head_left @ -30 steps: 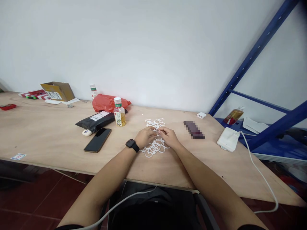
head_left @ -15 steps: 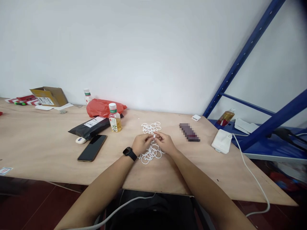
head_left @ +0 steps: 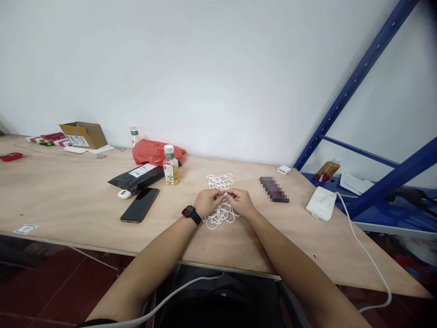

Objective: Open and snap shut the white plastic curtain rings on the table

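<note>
Fingertips of my left hand (head_left: 209,202) and my right hand (head_left: 241,202) meet over the middle of the table, both closed in a pinch on a small white plastic ring (head_left: 226,194). Most of that ring is hidden by my fingers; it looks like a curtain ring with a small clip. Beyond my hands lies a loose group of similar white rings (head_left: 219,181). More white rings (head_left: 221,216) lie on the near side, below and between my wrists. A black watch (head_left: 191,214) is on my left wrist.
Left of my hands stand a drink bottle (head_left: 170,166), a black parcel bag (head_left: 136,177), a red bag (head_left: 155,152) and a phone (head_left: 140,205). To the right lie a blurred dark object (head_left: 274,189) and a white power bank (head_left: 320,203) with a cable. A blue rack (head_left: 355,82) rises at right.
The camera view has turned slightly left, so the whole scene sits further right. My hands stay pinched together on the ring, with only a slight shift of the fingers.
</note>
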The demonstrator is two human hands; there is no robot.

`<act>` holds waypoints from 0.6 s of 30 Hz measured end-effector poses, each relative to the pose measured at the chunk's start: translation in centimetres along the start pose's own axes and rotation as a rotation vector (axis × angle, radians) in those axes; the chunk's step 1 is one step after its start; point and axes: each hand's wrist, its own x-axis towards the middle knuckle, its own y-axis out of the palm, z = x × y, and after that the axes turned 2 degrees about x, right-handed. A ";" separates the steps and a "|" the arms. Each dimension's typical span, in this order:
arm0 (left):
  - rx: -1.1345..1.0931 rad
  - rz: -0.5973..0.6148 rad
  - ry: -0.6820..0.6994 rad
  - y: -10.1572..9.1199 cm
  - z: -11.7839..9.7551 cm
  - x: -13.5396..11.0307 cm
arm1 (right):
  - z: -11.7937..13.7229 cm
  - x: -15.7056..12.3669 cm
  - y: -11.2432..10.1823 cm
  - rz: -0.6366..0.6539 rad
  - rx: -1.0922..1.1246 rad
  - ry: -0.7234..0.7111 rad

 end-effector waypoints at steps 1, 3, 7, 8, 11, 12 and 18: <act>0.003 0.007 0.003 0.0 0.0 0.0 | -0.1 0.0 0.0 0.001 0.001 0.007; 0.003 0.008 0.013 0.0 0.0 0.0 | -0.2 0.0 0.0 0.007 0.016 0.010; -0.002 -0.009 0.020 -0.1 0.0 0.1 | -0.1 0.2 0.0 0.010 0.044 0.007; 0.002 -0.009 0.019 -0.1 0.1 0.1 | -0.1 0.2 0.0 0.009 0.044 0.009; 0.010 0.003 0.027 -0.2 0.1 0.2 | 0.2 0.2 0.1 -0.011 0.033 0.014; 0.007 0.010 0.031 -0.2 0.0 0.2 | 0.3 0.2 0.2 -0.023 0.030 0.017; -0.104 0.035 -0.013 -0.2 -0.6 0.1 | 0.1 0.4 0.7 -0.118 0.071 0.086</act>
